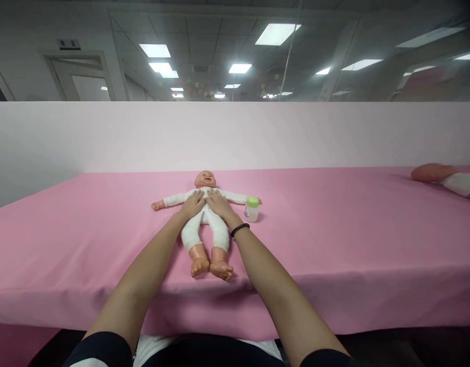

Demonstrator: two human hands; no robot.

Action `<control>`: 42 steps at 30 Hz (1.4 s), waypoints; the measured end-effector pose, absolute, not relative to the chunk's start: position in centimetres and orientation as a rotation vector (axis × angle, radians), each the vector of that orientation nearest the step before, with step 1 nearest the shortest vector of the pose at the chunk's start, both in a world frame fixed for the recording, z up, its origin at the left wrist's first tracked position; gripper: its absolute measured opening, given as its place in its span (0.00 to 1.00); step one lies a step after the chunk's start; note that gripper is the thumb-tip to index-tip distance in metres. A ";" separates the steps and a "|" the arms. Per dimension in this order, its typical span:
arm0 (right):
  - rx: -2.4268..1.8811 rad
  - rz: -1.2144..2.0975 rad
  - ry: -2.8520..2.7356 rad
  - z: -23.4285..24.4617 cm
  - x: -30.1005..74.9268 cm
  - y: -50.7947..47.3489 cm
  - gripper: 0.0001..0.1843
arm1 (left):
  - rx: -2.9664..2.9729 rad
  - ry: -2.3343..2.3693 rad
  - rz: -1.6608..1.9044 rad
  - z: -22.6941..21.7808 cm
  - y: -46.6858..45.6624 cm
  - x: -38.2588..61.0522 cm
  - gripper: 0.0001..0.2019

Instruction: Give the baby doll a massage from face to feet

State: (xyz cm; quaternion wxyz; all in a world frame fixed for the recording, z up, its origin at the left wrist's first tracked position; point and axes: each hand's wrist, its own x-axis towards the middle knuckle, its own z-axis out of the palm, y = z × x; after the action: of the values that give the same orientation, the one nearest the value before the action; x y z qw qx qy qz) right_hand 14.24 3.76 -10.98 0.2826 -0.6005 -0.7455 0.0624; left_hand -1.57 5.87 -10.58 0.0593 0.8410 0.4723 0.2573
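A baby doll [202, 221] in a white bodysuit lies on its back, with its bare plastic head at the far side and its feet towards me. My left hand [192, 204] rests flat on the left of the doll's chest as I see it. My right hand [219, 204] lies flat beside it, and the two hands nearly touch. A small white bottle with a green cap [252, 209] stands just right of my right hand, close to the doll's outstretched arm. A black beaded bracelet [240, 230] circles my right wrist.
A pink cloth [334, 234] covers the long table and hangs over its near edge. A second doll [445, 178] lies at the far right. A pale pink panel [235, 137] runs behind the table, with an office ceiling and glass beyond.
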 end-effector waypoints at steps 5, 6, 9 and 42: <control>-1.732 0.088 -1.844 -10.7 14.0 3.2 0.33 | 2.439 1.660 0.814 -10.2 5.1 -1.6 0.26; -1.751 0.066 -1.813 -10.5 14.0 3.0 0.32 | 2.429 1.695 0.823 -10.0 4.8 -1.5 0.24; -1.762 0.023 -1.779 -10.1 13.9 2.4 0.24 | 2.440 1.726 0.854 -9.4 4.0 -1.5 0.22; -1.499 0.111 -2.060 -10.3 14.0 3.1 0.23 | 2.633 1.542 0.723 -9.7 4.6 -1.4 0.24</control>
State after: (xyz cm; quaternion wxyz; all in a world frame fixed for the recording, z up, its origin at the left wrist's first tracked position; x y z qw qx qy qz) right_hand 13.99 3.15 -10.35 0.2913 -0.5624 -0.7727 0.0416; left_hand -1.35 4.61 -9.69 0.0028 0.8397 0.4917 0.2306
